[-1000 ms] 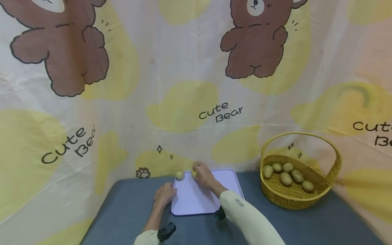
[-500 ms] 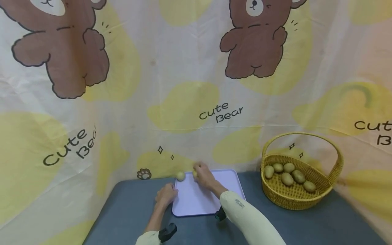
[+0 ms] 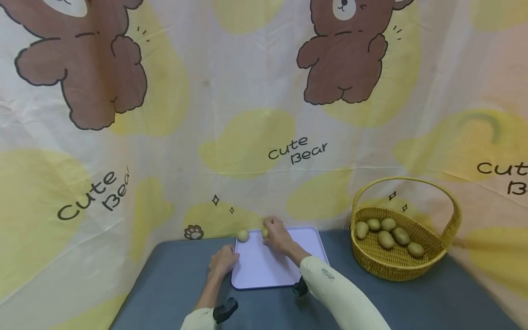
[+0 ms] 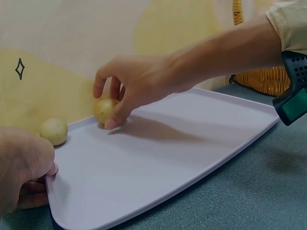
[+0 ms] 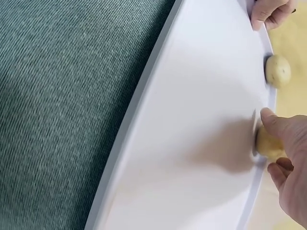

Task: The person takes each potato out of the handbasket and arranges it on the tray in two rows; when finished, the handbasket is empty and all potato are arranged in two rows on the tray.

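Observation:
My left hand (image 3: 223, 260) holds the left edge of a pale lilac tray (image 3: 268, 270), its thumb at the rim in the left wrist view. At the tray's far edge, my right hand (image 3: 278, 234) has its thumb and fingers curled round a yellowish potato (image 4: 103, 111). The palm side hides part of that potato in the right wrist view, where its thumb lies along one side. A second, paler potato (image 3: 243, 235) sits at the tray's far left corner, apart from both hands.
On the right stands a yellow wicker basket (image 3: 393, 268) with a tall handle and several potatoes (image 3: 385, 240) in it. The dark blue-grey table (image 3: 173, 275) meets a bear-printed cloth (image 3: 247, 146) behind the tray.
My right hand and the potato in it have shifted slightly to the right along the tray's far edge. The left hand and the other potato stay in place on the tray.

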The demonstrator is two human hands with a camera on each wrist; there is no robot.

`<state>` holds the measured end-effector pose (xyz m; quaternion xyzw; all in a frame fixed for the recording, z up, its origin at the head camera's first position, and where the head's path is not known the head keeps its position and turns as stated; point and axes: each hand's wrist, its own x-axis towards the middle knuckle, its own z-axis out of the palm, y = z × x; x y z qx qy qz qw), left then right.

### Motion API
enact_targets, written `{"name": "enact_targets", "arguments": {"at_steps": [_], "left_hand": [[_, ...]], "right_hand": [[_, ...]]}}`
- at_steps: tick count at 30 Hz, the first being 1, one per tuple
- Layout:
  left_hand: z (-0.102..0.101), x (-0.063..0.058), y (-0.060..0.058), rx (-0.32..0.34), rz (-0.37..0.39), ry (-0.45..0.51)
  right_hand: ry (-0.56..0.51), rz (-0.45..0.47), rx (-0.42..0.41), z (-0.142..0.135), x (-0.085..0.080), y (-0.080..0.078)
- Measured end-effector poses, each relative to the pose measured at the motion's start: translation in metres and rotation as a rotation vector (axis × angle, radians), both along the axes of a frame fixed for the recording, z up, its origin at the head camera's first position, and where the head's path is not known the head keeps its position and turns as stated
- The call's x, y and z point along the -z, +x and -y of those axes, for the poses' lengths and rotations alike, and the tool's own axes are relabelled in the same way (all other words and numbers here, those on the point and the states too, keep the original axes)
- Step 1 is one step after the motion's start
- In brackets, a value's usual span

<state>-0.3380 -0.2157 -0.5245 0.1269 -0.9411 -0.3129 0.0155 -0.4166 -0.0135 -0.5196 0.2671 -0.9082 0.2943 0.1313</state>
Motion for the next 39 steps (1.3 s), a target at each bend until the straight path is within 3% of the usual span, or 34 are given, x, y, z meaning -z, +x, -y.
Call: {"name": "enact_targets", "arguments": {"at_steps": [9,18,26,32,39], "left_hand": [[0.002,0.0,-0.001,0.008,-0.001,-0.01],[0.003,0.002,-0.005,0.017,0.009,-0.012],[0.004,0.004,-0.004,0.037,-0.017,-0.02],[0.002,0.007,-0.004,0.04,-0.013,-0.018],[0.003,0.002,-0.001,0.04,0.001,-0.026]], "right_hand": [[0.094,-0.067,0.076,-0.004,-0.026,0.014],[0.072,-0.188,0.089,-0.028,-0.058,0.05],[0.095,-0.261,0.084,-0.062,-0.075,0.089],[0.149,-0.202,0.112,-0.098,-0.092,0.112],[0.177,-0.257,0.115,-0.152,-0.111,0.118]]}}
